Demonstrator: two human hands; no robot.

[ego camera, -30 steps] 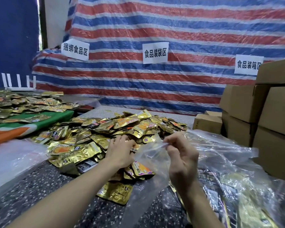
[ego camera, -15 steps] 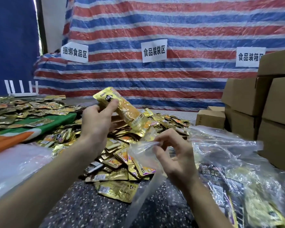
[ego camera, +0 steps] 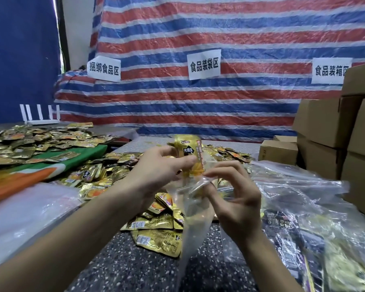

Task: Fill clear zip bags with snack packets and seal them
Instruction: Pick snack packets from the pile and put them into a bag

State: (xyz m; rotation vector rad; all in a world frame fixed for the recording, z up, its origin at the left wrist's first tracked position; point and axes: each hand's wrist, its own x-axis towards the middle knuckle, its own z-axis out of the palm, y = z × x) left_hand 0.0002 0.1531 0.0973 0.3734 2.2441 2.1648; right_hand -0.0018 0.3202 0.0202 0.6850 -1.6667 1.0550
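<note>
A person's left hand grips a gold snack packet upright, its lower end at the mouth of a clear zip bag. The right hand, close beside the left, pinches the bag's top edge between thumb and curled fingers. The bag hangs limp from that grip toward the speckled table; whether the packet's tip is already inside the opening cannot be told.

Directly beneath and behind the hands, a heap of loose packets spreads across the tabletop. To the right lie crumpled packed bags with dark and gold packets showing through the plastic. At left, a sheet of clear plastic sits near the table edge, and beyond it a green and orange cloth carries more packets, with a white router at its far end. Cardboard boxes are stacked at right. A red, white and blue striped tarp bearing three paper signs forms the backdrop.
</note>
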